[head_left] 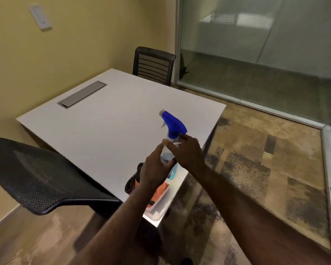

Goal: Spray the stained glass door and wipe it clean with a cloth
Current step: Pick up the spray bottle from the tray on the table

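A clear spray bottle (174,124) with a blue trigger head and blue liquid in its bottom is held over the near right corner of the white table (107,123). My left hand (155,167) wraps the bottle's body from the left. My right hand (187,153) grips the bottle's neck just below the blue head. An orange and black cloth (161,190) lies on the table corner under my left wrist, partly hidden. The frosted glass wall and door (260,44) stands at the right rear.
A black mesh chair back (36,178) is close at the lower left. Another black chair (154,65) stands behind the table. A grey cable hatch (82,94) is set in the tabletop. Patterned carpet (256,159) lies between the table and the glass.
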Tool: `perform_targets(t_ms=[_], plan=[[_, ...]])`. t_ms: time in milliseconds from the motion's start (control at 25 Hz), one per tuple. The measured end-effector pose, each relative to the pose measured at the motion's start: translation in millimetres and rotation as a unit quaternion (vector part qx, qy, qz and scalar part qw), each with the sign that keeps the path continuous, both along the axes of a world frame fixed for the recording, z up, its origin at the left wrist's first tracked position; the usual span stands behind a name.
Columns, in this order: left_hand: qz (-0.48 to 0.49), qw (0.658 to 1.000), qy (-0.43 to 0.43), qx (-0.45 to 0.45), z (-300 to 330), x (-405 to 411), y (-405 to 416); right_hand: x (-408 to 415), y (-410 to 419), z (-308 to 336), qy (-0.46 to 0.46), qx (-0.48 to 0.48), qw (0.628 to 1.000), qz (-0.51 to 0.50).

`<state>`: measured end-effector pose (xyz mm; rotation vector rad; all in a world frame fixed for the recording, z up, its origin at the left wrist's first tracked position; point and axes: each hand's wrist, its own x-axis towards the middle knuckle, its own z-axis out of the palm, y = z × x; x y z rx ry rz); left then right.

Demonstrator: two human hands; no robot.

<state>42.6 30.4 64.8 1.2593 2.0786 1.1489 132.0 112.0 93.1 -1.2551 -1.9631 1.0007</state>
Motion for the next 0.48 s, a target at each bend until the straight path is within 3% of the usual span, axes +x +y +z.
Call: perform_targets(t_ms=[120, 240, 480], plan=[[-0.036, 0.998, 0.03, 0.031, 28, 26, -9, 26, -22, 46, -0.024, 0.059, 0.996, -0.068], [-0.091, 0.995, 0.015, 0.024, 53, 63, -9, 65, -44, 87, -0.01, 0.118, 0.98, -0.158], [-0.228, 0.967, -0.039, 0.109, 98, 166, -1, 176, -83, 150, -0.009, 0.168, 0.941, -0.295]])
